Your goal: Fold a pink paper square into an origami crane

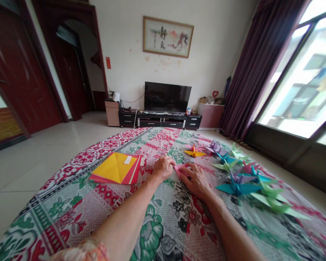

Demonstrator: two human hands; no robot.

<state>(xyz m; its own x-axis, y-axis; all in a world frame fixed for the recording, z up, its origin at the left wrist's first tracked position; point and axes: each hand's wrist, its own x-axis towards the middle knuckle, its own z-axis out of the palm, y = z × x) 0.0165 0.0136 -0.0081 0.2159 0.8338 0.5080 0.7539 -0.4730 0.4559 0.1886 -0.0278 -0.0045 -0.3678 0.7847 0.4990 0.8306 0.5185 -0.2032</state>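
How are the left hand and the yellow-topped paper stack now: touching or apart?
Apart. The head view shows a strip of patterned tablecloth between the left hand and the yellow-topped paper stack.

Daylight glares white through the window (296,98), well to the right of the right grip (197,180); the door (21,69) far left is dim. Edges stretch; the green paper crane (274,198) nearby looks blurred.

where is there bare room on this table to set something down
Bare tablecloth shows between the left forearm and right forearm; on the near side of the paper stack; and beyond the left hand, between the stack and the orange crane. Crowded: the right side, where more folded cranes cluster, and under the right hand, where pink paper lies.
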